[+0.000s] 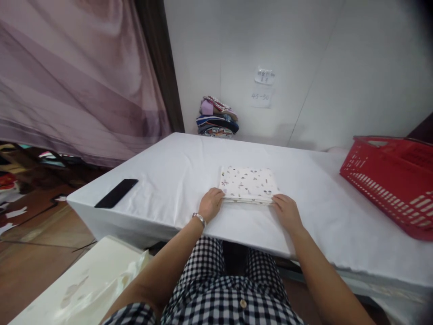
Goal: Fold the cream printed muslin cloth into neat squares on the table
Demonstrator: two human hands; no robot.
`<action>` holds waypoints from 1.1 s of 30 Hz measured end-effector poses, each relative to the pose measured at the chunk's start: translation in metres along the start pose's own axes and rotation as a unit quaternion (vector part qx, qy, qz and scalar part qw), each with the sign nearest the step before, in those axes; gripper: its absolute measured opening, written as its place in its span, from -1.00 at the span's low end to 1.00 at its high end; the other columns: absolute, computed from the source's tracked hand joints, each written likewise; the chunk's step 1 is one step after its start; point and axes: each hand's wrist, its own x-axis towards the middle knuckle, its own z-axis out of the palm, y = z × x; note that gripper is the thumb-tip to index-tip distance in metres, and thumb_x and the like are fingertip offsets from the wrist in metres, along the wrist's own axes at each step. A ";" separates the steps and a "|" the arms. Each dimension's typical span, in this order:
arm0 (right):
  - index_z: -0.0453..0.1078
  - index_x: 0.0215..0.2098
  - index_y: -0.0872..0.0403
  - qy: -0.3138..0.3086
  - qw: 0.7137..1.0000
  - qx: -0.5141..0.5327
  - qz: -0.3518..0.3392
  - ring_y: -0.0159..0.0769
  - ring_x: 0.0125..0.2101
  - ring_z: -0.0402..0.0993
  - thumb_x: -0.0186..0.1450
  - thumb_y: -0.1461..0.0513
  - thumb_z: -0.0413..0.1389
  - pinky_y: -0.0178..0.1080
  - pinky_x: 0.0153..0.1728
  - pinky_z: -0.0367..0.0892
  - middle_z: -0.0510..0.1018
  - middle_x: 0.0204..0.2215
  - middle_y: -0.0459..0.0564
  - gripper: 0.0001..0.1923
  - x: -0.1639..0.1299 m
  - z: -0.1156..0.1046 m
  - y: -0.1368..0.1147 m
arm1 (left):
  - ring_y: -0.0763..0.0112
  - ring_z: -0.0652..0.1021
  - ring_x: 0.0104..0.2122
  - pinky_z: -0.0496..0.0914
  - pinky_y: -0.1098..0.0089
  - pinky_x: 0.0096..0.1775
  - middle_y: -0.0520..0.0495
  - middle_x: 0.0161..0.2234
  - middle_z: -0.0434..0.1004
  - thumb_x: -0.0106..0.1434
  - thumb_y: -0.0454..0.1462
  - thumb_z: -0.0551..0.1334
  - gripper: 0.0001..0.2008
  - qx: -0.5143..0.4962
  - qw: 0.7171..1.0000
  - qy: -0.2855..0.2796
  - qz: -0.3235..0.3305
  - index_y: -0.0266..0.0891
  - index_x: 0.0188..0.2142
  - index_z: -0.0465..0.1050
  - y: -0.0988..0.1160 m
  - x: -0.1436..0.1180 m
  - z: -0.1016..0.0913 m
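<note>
A folded white cloth [249, 181] with small scattered prints lies flat on the white-covered table, its layered folded edge turned toward me. My left hand [211, 204] pinches the near left corner, with the thumb and fingers closed at the edge. At the near right corner, my right hand [286, 211] grips the same edge in the same way. The fingertips partly cover both corners, and what lies under the cloth is hidden.
A black phone [117, 193] rests on the table's left side. On the right stands a red plastic basket [389, 180]. Folded clothes [218, 118] are stacked by the wall behind the white tablecloth [169, 180]. A white stool or bench top [101, 266] is at lower left.
</note>
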 end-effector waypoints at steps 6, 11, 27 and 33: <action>0.50 -0.22 0.08 -0.026 0.999 -0.013 0.041 -0.17 -0.10 0.39 0.29 0.21 -0.04 -0.11 -0.01 0.19 0.55 -0.16 0.04 -0.72 0.002 -0.005 -0.010 | 0.26 0.42 -0.16 0.39 0.23 -0.14 -0.12 -0.25 0.48 0.20 -0.42 0.13 -0.83 0.004 1.000 -0.022 -0.009 -0.21 -0.29 0.46 0.002 0.000 -0.006; 0.46 -0.19 0.07 -0.038 0.998 -0.035 0.039 -0.16 -0.09 0.39 0.30 0.18 -0.04 0.01 0.12 0.02 0.55 -0.16 0.04 -0.73 0.016 -0.011 -0.031 | 0.27 0.43 -0.23 0.32 0.22 -0.17 -0.10 -0.33 0.47 0.27 -0.27 0.12 -0.84 0.017 0.999 -0.027 -0.003 -0.22 -0.39 0.44 0.006 0.007 -0.009; 0.14 0.24 -0.05 -0.190 0.975 -0.068 -0.090 -0.07 0.26 -0.01 0.36 0.06 -0.06 0.07 0.19 -0.07 0.13 0.27 -0.01 -0.50 0.031 0.037 -0.087 | 0.25 0.28 0.15 0.08 0.16 0.18 -0.09 0.09 0.39 0.30 -0.18 0.09 -0.72 0.011 0.997 -0.029 -0.067 -0.15 -0.04 0.41 0.015 0.084 0.008; 0.21 0.20 -0.02 -0.203 0.976 -0.028 -0.076 -0.12 0.25 0.04 0.36 0.08 -0.06 0.04 0.19 -0.05 0.19 0.24 0.03 -0.54 0.029 0.027 -0.090 | 0.06 0.05 0.27 0.01 -0.08 0.18 -0.07 0.33 -0.07 0.31 0.00 -0.07 -0.46 0.022 0.952 -0.204 -0.228 -0.11 0.23 0.10 -0.006 0.083 0.034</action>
